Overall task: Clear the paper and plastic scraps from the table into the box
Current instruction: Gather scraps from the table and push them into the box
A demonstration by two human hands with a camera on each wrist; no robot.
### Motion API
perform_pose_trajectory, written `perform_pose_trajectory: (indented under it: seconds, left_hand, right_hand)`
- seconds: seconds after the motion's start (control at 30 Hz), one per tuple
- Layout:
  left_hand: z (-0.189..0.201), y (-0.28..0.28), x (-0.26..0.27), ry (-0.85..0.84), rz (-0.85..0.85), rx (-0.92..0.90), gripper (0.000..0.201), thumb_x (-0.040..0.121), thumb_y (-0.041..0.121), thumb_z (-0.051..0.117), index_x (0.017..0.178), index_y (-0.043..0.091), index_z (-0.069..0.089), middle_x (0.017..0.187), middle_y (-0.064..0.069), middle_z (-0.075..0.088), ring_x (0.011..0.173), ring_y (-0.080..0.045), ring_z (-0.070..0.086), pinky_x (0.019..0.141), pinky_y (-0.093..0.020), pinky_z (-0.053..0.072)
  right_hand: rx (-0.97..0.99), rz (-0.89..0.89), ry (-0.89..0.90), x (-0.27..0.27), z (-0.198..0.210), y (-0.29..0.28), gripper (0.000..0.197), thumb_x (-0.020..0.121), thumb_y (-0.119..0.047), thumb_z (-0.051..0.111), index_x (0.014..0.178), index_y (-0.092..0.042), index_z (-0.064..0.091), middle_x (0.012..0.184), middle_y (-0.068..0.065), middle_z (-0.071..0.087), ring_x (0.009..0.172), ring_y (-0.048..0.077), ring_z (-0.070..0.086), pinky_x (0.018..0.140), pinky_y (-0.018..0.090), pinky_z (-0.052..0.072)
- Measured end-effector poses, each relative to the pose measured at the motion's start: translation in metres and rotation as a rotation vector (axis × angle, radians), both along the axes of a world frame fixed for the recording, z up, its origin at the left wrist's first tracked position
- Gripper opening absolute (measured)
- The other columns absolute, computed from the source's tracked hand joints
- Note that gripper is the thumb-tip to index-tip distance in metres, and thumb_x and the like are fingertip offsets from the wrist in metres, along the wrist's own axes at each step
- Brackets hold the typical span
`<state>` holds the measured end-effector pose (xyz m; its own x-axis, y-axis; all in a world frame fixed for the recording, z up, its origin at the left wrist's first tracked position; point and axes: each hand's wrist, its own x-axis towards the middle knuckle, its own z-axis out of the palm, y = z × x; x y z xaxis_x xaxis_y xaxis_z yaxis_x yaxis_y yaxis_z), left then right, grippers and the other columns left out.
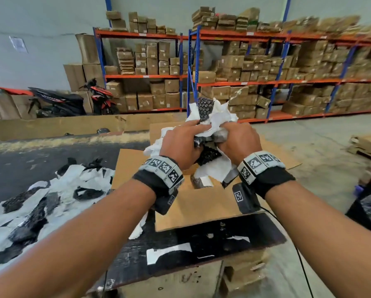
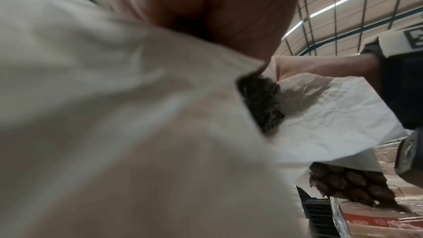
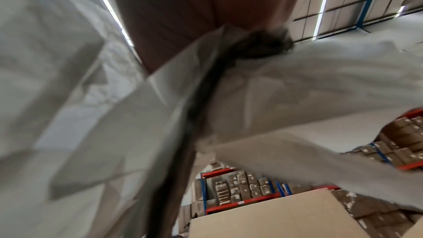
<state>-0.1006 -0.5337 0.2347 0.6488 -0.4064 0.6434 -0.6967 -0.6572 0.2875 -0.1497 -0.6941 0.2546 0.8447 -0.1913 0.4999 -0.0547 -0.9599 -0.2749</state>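
Both hands hold one bundle of scraps (image 1: 210, 117), white paper mixed with black bubble wrap, above the open cardboard box (image 1: 201, 203). My left hand (image 1: 180, 140) grips its left side and my right hand (image 1: 238, 138) grips its right side. A few scraps lie inside the box (image 1: 201, 182). Up close in the left wrist view, white paper (image 2: 114, 115) and dark bubble wrap (image 2: 260, 104) fill the frame. The right wrist view shows crumpled white paper (image 3: 91, 115) with a black strip (image 3: 201, 97), above a box flap (image 3: 274, 220).
A pile of white and black scraps (image 1: 36, 201) lies on the dark table (image 1: 19, 164) at the left. More white pieces (image 1: 169, 252) sit on the table's near edge. Shelves of cartons (image 1: 266, 72) and a parked scooter (image 1: 59, 102) stand behind.
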Motion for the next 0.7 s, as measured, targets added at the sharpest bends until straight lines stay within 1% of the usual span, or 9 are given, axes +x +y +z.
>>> perform_pose_trajectory:
  seconds: [0.13,0.27,0.3,0.37,0.43,0.5,0.6,0.67,0.7]
  left_hand:
    - [-0.007,-0.037,0.046,0.04,-0.011,0.011,0.051,0.078,0.014,0.073,0.126,0.031,0.07,0.128,0.004,0.069,0.114,-0.025,0.066,0.092,-0.041,0.055]
    - [-0.033,-0.065,0.103,0.101,-0.009,0.031,0.049,0.079,0.018,0.072,0.127,0.031,0.07,0.126,0.003,0.071,0.116,-0.023,0.065,0.096,-0.035,0.052]
    - [-0.042,-0.07,0.118,0.126,0.001,0.053,0.048,0.079,0.021,0.071,0.125,0.033,0.07,0.125,0.004,0.071,0.115,-0.022,0.065,0.092,-0.03,0.051]
    - [-0.063,-0.078,0.144,0.191,0.035,0.096,0.043,0.079,0.028,0.069,0.12,0.039,0.07,0.118,0.008,0.073,0.106,-0.019,0.067,0.079,-0.026,0.049]
    - [-0.085,-0.084,0.165,0.25,0.056,0.156,0.043,0.078,0.032,0.068,0.12,0.042,0.069,0.112,0.008,0.073,0.1,-0.019,0.068,0.074,-0.026,0.047]
    - [-0.104,-0.085,0.18,0.324,0.066,0.218,0.049,0.079,0.037,0.073,0.127,0.043,0.065,0.112,0.005,0.073,0.101,-0.021,0.068,0.077,-0.026,0.048]
    - [-0.129,-0.081,0.195,0.512,0.017,0.275,0.057,0.081,0.036,0.077,0.135,0.037,0.061,0.123,0.0,0.07,0.111,-0.026,0.066,0.093,-0.039,0.053]
    - [-0.137,-0.077,0.203,0.621,0.033,0.343,0.062,0.08,0.036,0.08,0.138,0.032,0.058,0.131,-0.001,0.066,0.119,-0.027,0.062,0.1,-0.044,0.051]
    - [-0.14,-0.076,0.208,0.672,0.067,0.405,0.065,0.08,0.037,0.082,0.14,0.03,0.057,0.134,-0.002,0.064,0.122,-0.027,0.061,0.102,-0.044,0.05]
  right_hand:
    - [-0.024,0.005,0.049,0.047,0.001,-0.035,0.024,0.077,-0.022,0.075,0.1,-0.016,0.073,0.095,0.013,0.073,0.09,0.037,0.066,0.076,0.039,0.055]
    - [-0.086,0.015,0.167,0.101,-0.015,-0.065,0.03,0.079,-0.022,0.075,0.11,-0.02,0.072,0.103,0.009,0.072,0.099,0.035,0.065,0.081,0.038,0.054]
    - [-0.102,0.015,0.204,0.115,-0.022,-0.071,0.032,0.081,-0.021,0.074,0.113,-0.02,0.071,0.105,0.009,0.071,0.101,0.034,0.064,0.082,0.037,0.052]
    - [-0.116,0.023,0.278,0.141,-0.038,-0.08,0.035,0.084,-0.02,0.073,0.118,-0.019,0.069,0.11,0.009,0.07,0.103,0.033,0.064,0.083,0.037,0.051]
    - [-0.13,0.036,0.35,0.163,-0.057,-0.086,0.03,0.082,-0.021,0.074,0.112,-0.02,0.069,0.108,0.007,0.07,0.101,0.032,0.065,0.083,0.037,0.053]
    - [-0.146,0.046,0.426,0.185,-0.078,-0.091,0.026,0.08,-0.027,0.075,0.105,-0.022,0.069,0.101,0.004,0.07,0.094,0.03,0.067,0.078,0.036,0.055]
    - [-0.174,0.066,0.563,0.211,-0.106,-0.095,0.028,0.076,-0.031,0.075,0.102,-0.023,0.069,0.099,0.006,0.07,0.089,0.03,0.068,0.074,0.036,0.056]
    - [-0.212,0.074,0.672,0.224,-0.12,-0.099,0.035,0.075,-0.032,0.078,0.106,-0.02,0.067,0.103,0.009,0.069,0.088,0.03,0.067,0.072,0.035,0.054]
    - [-0.219,0.073,0.735,0.231,-0.126,-0.102,0.046,0.072,-0.035,0.081,0.111,-0.017,0.066,0.108,0.01,0.069,0.088,0.031,0.067,0.071,0.035,0.053]
